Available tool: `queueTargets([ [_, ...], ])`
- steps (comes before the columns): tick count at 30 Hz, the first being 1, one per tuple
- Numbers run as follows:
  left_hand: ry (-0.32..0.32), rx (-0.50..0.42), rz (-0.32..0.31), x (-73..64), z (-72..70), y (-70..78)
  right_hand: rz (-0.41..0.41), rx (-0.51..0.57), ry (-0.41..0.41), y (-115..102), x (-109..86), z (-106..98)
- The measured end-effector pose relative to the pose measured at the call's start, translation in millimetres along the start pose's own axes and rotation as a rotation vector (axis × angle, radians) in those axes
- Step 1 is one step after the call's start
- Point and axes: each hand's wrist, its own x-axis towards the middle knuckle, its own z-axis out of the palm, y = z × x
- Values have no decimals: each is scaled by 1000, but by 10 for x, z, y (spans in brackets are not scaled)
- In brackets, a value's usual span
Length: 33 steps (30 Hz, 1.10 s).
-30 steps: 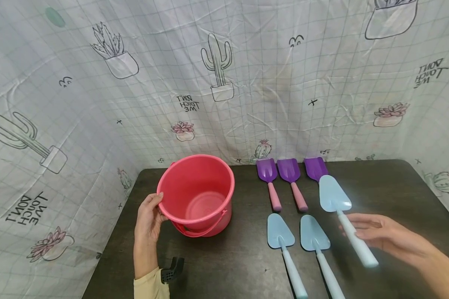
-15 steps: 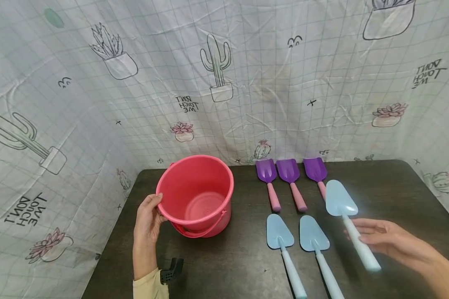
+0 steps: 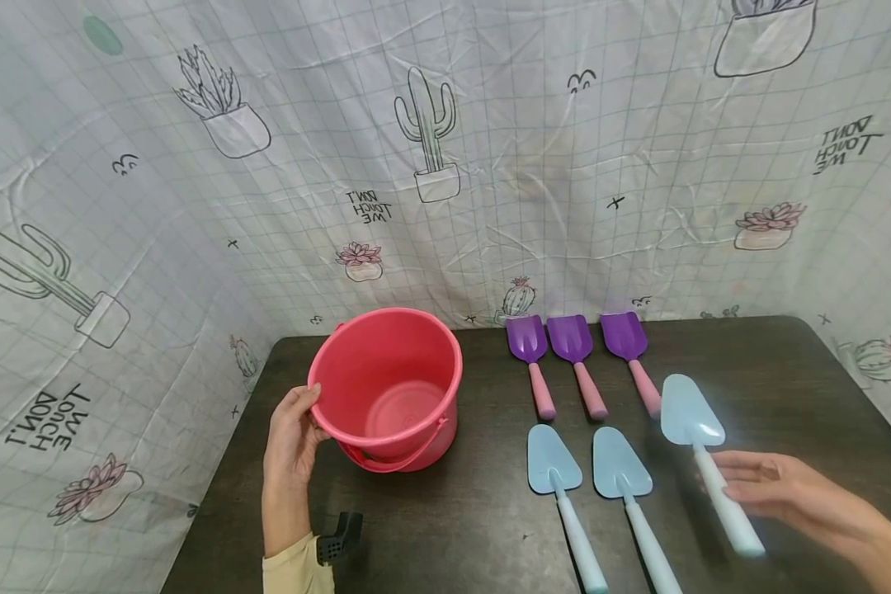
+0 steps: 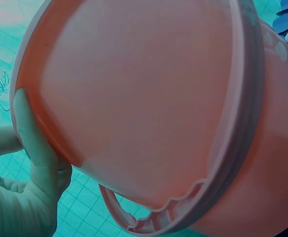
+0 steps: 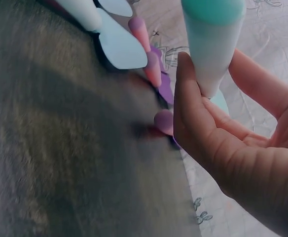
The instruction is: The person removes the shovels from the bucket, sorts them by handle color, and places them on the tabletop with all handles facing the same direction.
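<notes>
My left hand (image 3: 294, 433) grips the left rim of a red plastic bucket (image 3: 423, 445), thumb inside and fingers outside, as the left wrist view also shows. The bucket tilts slightly, its handle hanging at the front. On the right, my right hand (image 3: 794, 491) pinches the handle of a light-blue toy trowel (image 3: 690, 408), held above the table with its blade pointing away. In the right wrist view the thumb and fingers lie on both sides of that trowel handle (image 5: 213, 54). Two more light-blue trowels (image 3: 553, 462) (image 3: 619, 466) lie side by side to its left.
Three purple shovels with pink handles (image 3: 540, 392) lie in a row along the back of the dark table (image 3: 445, 536). A white grid-patterned cloth (image 3: 520, 165) with plant drawings hangs behind and at both sides.
My right hand has moved the light-blue trowel to the right and toward me, uncovering the rightmost purple shovel's pink handle. The left hand and bucket stay in place.
</notes>
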Motion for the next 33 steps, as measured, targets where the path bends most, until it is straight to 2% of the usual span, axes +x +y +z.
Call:
queueTargets([
  [2,1,0,0,-2,0,2,39,-61,69,19,-14,-3],
  [6,-5,1,2,-8,2,7,101,-166,142,56,-23,10],
  [14,3,10,3,-21,12,19,139,-229,186,164,-40,45],
  [17,-6,8,2,-25,16,11,187,-305,244,195,-50,65],
  [20,-16,3,4,-26,21,4,267,-372,337,222,-36,98],
  [24,-17,-1,6,-20,12,9,293,-392,347,258,-50,120],
  [29,-8,-8,-7,-18,-8,17,290,-429,291,275,-71,130],
  [33,-10,-17,-13,-19,-9,10,359,-378,323,275,-44,158],
])
